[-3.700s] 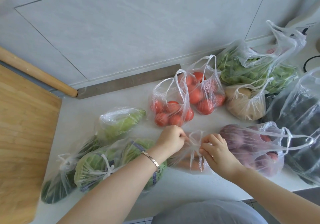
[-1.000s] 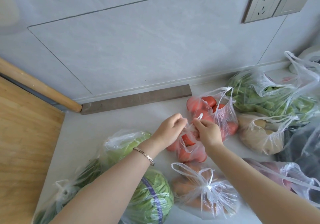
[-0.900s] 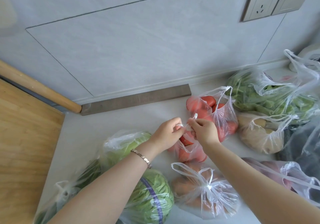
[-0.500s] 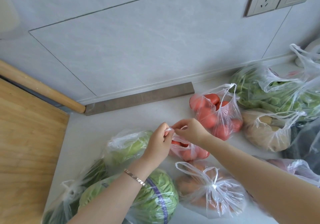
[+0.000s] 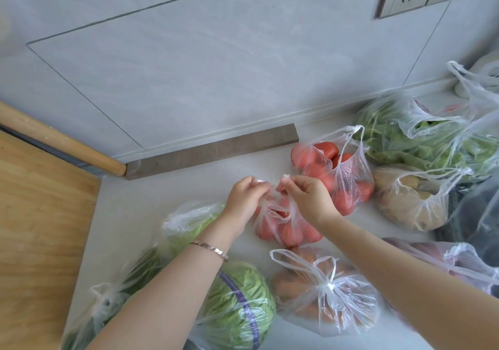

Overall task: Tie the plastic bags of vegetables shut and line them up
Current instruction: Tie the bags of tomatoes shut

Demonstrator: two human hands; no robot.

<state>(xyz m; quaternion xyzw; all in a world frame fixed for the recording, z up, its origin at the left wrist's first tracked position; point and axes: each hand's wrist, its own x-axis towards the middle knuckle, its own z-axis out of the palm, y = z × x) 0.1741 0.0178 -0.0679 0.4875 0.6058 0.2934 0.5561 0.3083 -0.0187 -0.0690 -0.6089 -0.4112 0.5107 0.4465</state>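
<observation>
Wood board (image 5: 40,228) fills the far left edge, beside a pale counter (image 5: 129,214). Next come tied bags of dark greens (image 5: 108,295), a pale leafy bag (image 5: 186,222) and a cabbage bag (image 5: 243,303) under the left forearm, which wears a bracelet (image 5: 209,247). At centre, the left hand (image 5: 247,201) and right hand (image 5: 307,198) each pinch 1 handle of the small tomato bag (image 5: 283,228), which sits on the counter with its handles pulled up and not yet knotted. Just in front lies a knotted bag of orange produce (image 5: 324,293). Behind the right hand stands a second tomato bag (image 5: 340,171), open. Further right are a potato bag (image 5: 410,201) and a green bean bag (image 5: 421,144), both open.
</observation>
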